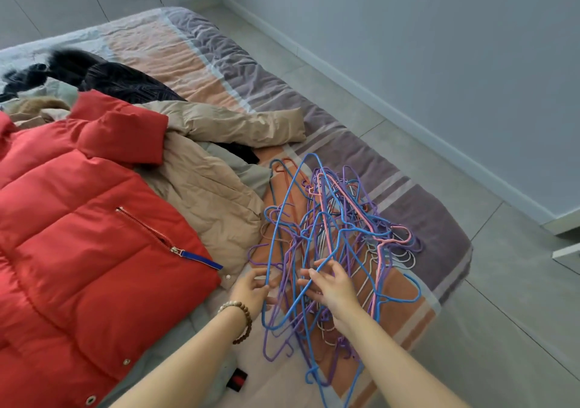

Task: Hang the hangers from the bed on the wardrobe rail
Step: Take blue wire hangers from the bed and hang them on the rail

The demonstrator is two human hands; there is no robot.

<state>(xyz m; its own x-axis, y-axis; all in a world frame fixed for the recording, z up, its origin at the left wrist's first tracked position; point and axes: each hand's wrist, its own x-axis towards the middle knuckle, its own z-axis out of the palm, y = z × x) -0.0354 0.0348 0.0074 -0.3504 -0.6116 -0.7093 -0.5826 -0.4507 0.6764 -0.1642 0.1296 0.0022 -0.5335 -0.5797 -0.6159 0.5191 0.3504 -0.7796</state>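
The hangers (329, 235) lie in one tangled heap of blue, purple, pink and white wire on the near corner of the bed (194, 56), hooks and shoulders threaded through one another. Both hands are at the near side of the heap. The right hand (332, 285) has its fingers spread and loose among the wires, gripping nothing that I can make out. The left hand (251, 288), with a bead bracelet (241, 319) on the wrist, has its fingers bent in at the heap's near-left edge; whether they have closed on a wire I cannot tell.

This looks like the very first step: gathering or picking out hangers, none yet lifted. The next move probably calls for a firm hold on several hooks together, or for working one hanger free. A straight pull would likely drag the whole knot along.

Just left of the heap lies a red jacket (78, 219), its zip pull close to the wires, and beyond-left of the heap a tan coat (213, 188) — either could snag a stray hook. Further beyond lie dark clothes (125, 81). Right of the heap the bed ends at the tiled floor (470, 313). No wardrobe rail is in view.
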